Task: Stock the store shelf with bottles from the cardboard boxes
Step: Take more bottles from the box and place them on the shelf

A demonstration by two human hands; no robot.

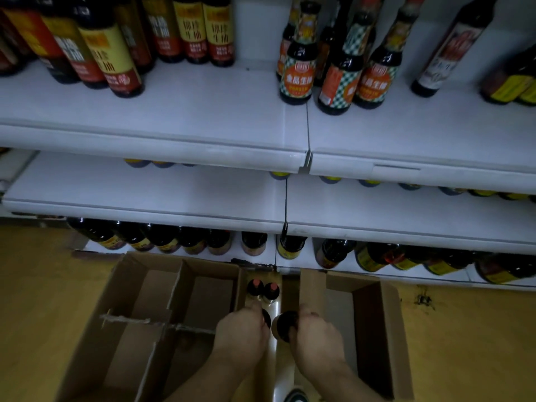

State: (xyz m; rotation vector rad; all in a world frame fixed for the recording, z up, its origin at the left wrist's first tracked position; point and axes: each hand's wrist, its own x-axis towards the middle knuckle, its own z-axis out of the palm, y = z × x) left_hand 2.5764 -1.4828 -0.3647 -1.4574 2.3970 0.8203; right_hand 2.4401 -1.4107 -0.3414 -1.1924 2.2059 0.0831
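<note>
Two open cardboard boxes stand on the floor below the white shelves: a left box (139, 288) with cardboard dividers and a right box (388, 314). Between them, two dark bottles (263, 290) with red caps stand upright. My left hand (242, 335) grips a dark bottle (266, 317), mostly hidden under the fingers. My right hand (314, 335) grips another dark bottle (285, 326), whose round end faces the camera. The top shelf (179, 123) carries dark sauce bottles (110, 56) at left and checked-label bottles (298, 71) at right, with bare space between.
The middle shelf (145, 192) shows a bare white front, with yellow caps peeking out at the back. The lowest shelf holds a row of dark bottles (174, 240). Yellow-brown floor (37, 314) lies on both sides of the boxes.
</note>
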